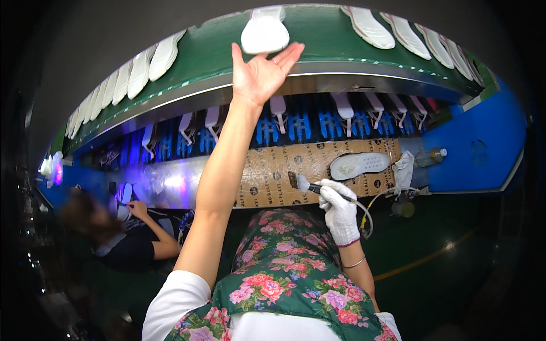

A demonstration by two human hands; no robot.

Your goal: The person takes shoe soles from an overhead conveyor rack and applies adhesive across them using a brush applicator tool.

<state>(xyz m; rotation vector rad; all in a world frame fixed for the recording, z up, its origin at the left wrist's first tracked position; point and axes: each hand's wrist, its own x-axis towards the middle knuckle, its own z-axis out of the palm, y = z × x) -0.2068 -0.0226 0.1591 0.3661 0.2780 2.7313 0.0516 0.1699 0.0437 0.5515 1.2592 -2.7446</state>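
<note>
My bare left hand (261, 77) is stretched far forward, palm up, with thumb and fingers spread around the near end of a white shoe sole (265, 35) on the green conveyor belt. Some fingertips are hidden behind the sole, so I cannot tell how firmly they touch it. In a white knit glove, my right hand (340, 213) is closed around the black handle of a brush (301, 182) with dark bristles. A thin hose curves beside that hand. Just beyond it, a pale grey shoe sole (359, 166) lies on the printed brown cardboard (267, 170).
More white soles (368, 27) line the belt on both sides. Beneath it, pinkish straps (278, 108) hang over blue holders (298, 126). A clear bottle (431, 156) and white cloth (403, 169) sit at right. A co-worker's hand (136, 209) works near purple light at left.
</note>
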